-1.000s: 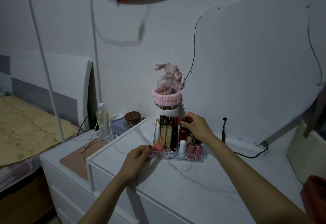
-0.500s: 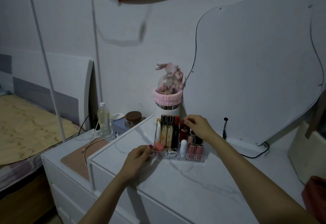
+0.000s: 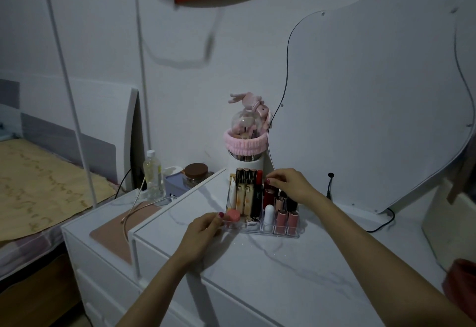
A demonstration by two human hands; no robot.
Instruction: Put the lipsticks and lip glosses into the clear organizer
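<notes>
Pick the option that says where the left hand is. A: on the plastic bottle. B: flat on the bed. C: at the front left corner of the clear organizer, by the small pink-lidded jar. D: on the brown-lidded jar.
C: the left hand touches the clear acrylic organizer beside the small pink-lidded jar.
</notes>
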